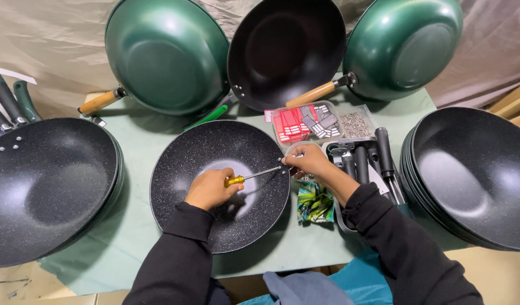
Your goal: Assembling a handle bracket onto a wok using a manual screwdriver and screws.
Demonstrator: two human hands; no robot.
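The left hand (210, 189) is gripping a yellow-handled screwdriver (254, 176), closed around it, driving its tip toward the rim of the wok (214, 226) on the counter (141, 141). The right hand (308, 160) is pinching that rim (likely steadying a handle fitting; what it is clasping I cannot tell). Stacked woks (474, 175) are crowding the right, leaving little room.
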